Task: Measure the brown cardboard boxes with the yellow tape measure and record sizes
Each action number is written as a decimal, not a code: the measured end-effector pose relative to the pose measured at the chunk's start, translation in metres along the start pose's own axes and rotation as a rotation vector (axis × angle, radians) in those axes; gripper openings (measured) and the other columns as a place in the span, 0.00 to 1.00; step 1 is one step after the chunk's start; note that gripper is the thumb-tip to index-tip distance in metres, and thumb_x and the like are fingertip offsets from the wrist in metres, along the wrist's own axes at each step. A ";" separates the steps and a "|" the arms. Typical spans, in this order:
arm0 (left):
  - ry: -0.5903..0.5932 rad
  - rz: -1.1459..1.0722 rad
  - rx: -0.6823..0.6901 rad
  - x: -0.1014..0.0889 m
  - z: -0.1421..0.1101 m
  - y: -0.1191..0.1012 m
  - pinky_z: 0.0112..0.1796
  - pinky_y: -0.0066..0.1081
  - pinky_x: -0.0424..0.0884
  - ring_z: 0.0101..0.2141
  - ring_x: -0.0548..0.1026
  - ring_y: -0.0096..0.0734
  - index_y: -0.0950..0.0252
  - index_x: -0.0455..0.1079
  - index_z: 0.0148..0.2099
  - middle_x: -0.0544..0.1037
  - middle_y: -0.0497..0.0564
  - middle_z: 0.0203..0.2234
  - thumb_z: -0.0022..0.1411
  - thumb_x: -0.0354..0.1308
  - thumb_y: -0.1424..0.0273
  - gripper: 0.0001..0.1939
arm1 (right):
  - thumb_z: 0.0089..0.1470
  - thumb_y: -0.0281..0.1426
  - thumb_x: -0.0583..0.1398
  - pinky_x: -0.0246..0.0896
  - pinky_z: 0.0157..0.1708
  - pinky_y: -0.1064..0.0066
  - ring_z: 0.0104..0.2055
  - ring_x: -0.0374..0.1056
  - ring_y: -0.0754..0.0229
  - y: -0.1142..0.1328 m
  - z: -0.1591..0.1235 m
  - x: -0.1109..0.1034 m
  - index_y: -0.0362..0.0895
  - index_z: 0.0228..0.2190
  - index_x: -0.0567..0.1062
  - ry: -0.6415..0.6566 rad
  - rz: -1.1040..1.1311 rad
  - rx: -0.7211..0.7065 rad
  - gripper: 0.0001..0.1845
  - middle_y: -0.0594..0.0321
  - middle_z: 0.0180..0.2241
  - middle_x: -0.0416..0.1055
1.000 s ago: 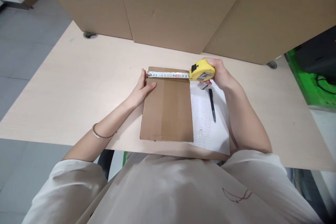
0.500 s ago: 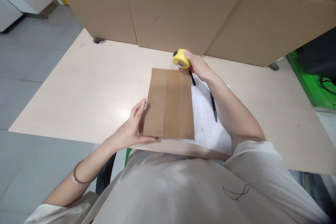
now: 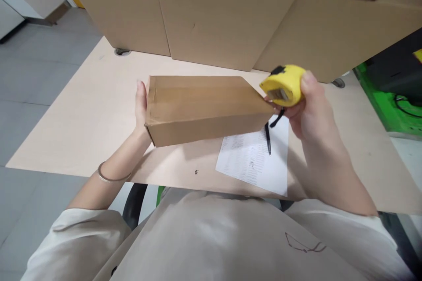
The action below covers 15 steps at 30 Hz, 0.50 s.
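The left hand [image 3: 142, 112] is wrapped around the left end of a long, brown cardboard box [image 3: 204, 101], its fingers running up along that end face and its thumb out of sight. The right hand [image 3: 311, 112] grips a yellow tape measure [image 3: 285, 85] with black trim, the thumb lying across the casing's right side. Some of its fingertips reach past the casing to the right end of the box; how firmly they press there cannot be told. A short black strap [image 3: 277, 117] hangs from the tape measure.

The box lies lengthwise between the two hands, tilted above the worktop [image 3: 82, 118], and a shadow falls beneath it. A band of brown packing tape runs along its upper face. A thin bracelet [image 3: 112, 179] circles the left forearm.

Below the box's right half, a white printed sheet of paper [image 3: 252, 162] rests on the pale wooden worktop, with a slim black pen [image 3: 268, 140] on top. A small dark mark [image 3: 196, 172] shows near the front edge. Behind, large brown cardboard boxes [image 3: 227, 22] stand in a row. Grey floor tiles [image 3: 29, 123] show at the left.
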State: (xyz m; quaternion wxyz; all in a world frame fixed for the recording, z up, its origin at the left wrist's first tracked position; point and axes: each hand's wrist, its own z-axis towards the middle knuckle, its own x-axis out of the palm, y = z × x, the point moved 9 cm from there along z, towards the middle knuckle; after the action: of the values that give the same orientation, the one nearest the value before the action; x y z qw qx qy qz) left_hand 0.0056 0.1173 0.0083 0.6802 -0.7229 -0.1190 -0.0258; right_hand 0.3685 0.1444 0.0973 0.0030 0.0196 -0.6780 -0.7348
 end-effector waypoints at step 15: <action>0.175 0.260 -0.149 -0.024 -0.003 0.053 0.83 0.62 0.52 0.87 0.45 0.71 0.49 0.41 0.92 0.45 0.52 0.91 0.62 0.75 0.48 0.68 | 0.63 0.63 0.68 0.68 0.23 0.61 0.27 0.78 0.50 -0.064 -0.049 -0.023 0.53 0.41 0.75 0.000 -0.238 0.193 0.27 0.58 0.33 0.84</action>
State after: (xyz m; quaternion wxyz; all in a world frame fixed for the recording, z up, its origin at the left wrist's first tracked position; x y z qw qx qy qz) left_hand -0.0066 0.1083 -0.0477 0.6299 -0.7757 0.0376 -0.0091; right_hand 0.3944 0.1013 0.0302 -0.0860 0.1001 -0.7385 -0.6612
